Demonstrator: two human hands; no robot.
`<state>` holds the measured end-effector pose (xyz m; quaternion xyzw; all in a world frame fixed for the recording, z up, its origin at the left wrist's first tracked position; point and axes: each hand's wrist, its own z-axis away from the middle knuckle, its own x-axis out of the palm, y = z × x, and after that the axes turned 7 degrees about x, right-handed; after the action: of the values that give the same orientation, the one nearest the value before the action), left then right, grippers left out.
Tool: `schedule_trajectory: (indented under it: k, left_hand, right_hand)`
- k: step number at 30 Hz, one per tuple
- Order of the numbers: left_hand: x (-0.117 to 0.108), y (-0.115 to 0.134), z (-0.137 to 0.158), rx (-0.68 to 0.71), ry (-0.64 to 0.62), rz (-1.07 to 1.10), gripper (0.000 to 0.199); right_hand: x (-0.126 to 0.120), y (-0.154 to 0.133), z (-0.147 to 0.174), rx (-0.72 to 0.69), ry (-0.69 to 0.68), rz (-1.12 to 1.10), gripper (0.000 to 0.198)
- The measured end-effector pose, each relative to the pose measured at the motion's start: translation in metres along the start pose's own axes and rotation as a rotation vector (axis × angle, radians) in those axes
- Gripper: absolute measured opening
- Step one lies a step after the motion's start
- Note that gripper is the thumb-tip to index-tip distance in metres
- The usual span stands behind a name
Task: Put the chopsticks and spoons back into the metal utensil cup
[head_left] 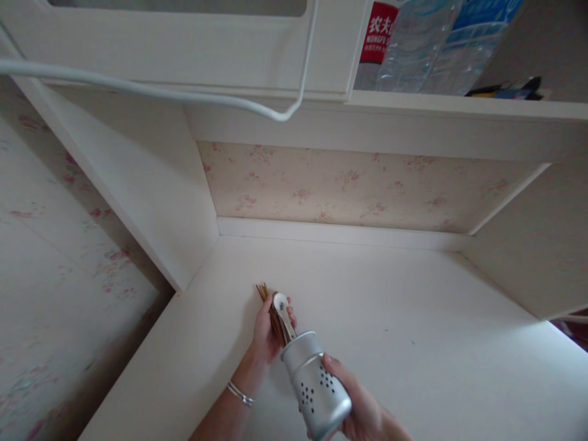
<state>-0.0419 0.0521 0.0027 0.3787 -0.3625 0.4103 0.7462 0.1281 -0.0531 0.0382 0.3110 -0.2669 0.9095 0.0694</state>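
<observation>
My right hand (362, 401) grips a silver metal utensil holder (316, 386) with small round holes in its side. The holder is tilted, its mouth toward my left hand. Out of the mouth reach brown chopsticks (263, 293) and a white spoon (280, 304) with a dark mark in its bowl. My left hand (267, 331), a silver bracelet at its wrist, is closed around the chopsticks beside the spoon. The ends of the utensils inside the holder are hidden.
Beneath the hands lies a white tabletop (390, 294). A white side panel (133, 171) rises at the left. Overhead, a shelf (459, 104) holds plastic water bottles (422, 43), and a white cable (174, 95) hangs across the cabinet front.
</observation>
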Motion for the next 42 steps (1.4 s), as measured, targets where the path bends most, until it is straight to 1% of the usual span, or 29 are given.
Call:
schedule_trajectory:
  k: [2, 5, 7, 9, 12, 15, 17, 19, 22, 26, 29, 32, 37, 42]
  left_hand:
    - [0.001, 0.007, -0.004, 0.024, -0.019, -0.055, 0.027]
    - [0.005, 0.019, -0.009, 0.127, -0.028, -0.18, 0.025]
    - [0.008, 0.031, -0.014, 0.21, -0.016, -0.35, 0.025]
    - [0.009, 0.045, -0.02, 0.284, 0.023, -0.559, 0.026]
    - [0.008, 0.071, -0.032, 0.347, 0.1, -0.796, 0.025]
    - [0.006, 0.101, -0.047, 0.403, 0.186, -0.996, 0.025]
    - [0.005, 0.121, -0.058, 0.441, 0.244, -1.159, 0.026]
    - [0.004, 0.14, -0.07, 0.474, 0.292, -1.331, 0.03]
    - [0.004, 0.164, -0.087, 0.511, 0.369, -1.579, 0.04]
    - [0.002, 0.188, -0.107, 0.522, 0.502, -1.856, 0.05]
    - [-0.001, 0.199, -0.116, 0.51, 0.563, -2.009, 0.051]
    - [-0.005, 0.205, -0.121, 0.507, 0.555, -2.13, 0.05]
    - [-0.008, 0.202, -0.123, 0.538, 0.464, -2.284, 0.051]
    - [-0.005, 0.193, -0.121, 0.592, 0.324, -2.385, 0.056]
  right_hand:
    - [-0.005, 0.008, 0.0, -0.012, -0.012, -0.01, 0.057]
    - [-0.011, 0.016, 0.001, -0.013, -0.119, -0.023, 0.054]
    - [-0.012, 0.018, 0.003, -0.012, -0.167, -0.019, 0.054]
    - [-0.013, 0.017, 0.004, -0.037, -0.156, -0.007, 0.056]
    - [-0.018, 0.016, 0.0, -0.139, -0.058, 0.06, 0.058]
    - [-0.028, 0.018, -0.01, -0.287, 0.108, 0.155, 0.062]
    - [-0.035, 0.023, -0.019, -0.397, 0.225, 0.17, 0.068]
    - [-0.04, 0.03, -0.028, -0.509, 0.308, 0.163, 0.073]
    - [-0.043, 0.041, -0.037, -0.634, 0.358, 0.209, 0.073]
    - [-0.041, 0.048, -0.04, -0.714, 0.345, 0.335, 0.073]
    - [-0.039, 0.047, -0.038, -0.733, 0.355, 0.4, 0.071]
    - [-0.038, 0.046, -0.037, -0.743, 0.369, 0.44, 0.07]
    - [-0.039, 0.048, -0.038, -0.774, 0.333, 0.479, 0.068]
    - [-0.038, 0.047, -0.039, -0.773, 0.343, 0.548, 0.062]
